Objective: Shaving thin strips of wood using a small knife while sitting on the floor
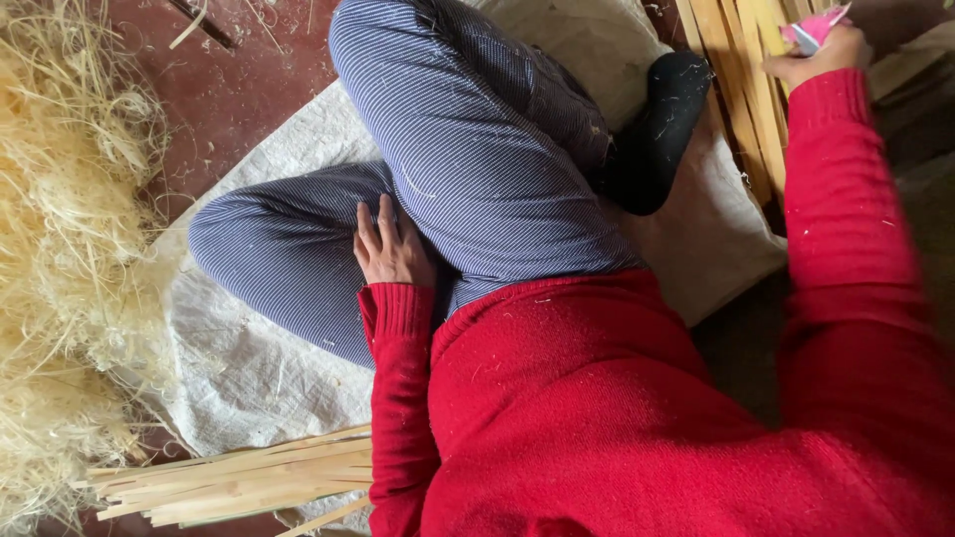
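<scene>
- person sits cross-legged on a white woven sack (pixel 249 378) spread over a dark red floor (pixel 249 89); blue striped trousers, red sweater, black sock (pixel 662 119).
- right hand (pixel 821 55) is stretched out to the upper right, closed around a small pink object (pixel 814 28) with a pale patch on it; what the object is cannot be told, it sits at the frame edge.
- that hand rests right at a stack of flat bamboo strips (pixel 746 89) lying on the sack beside the sock-clad foot; hand and strips look to be touching, though the contact point is partly hidden.
- left hand (pixel 391 249) lies flat and released on the left thigh, fingers straight, holding nothing.
- a second bundle of bamboo strips (pixel 239 482) lies near the lower left, ends pointing toward a big heap of pale shavings (pixel 60 259); well apart from both hands.
- judgement: the work in hand looks like taking up a strip from the far stack with the pink thing in the same hand.
- to do it well: keep the pink object pinned by the thumb so the fingers can lift one strip only; draw the strip along its length, not across, so the stack does not fan out.
- bring the free left hand over to steady the strip's near end; edges are likely splintery, so slide slowly.
</scene>
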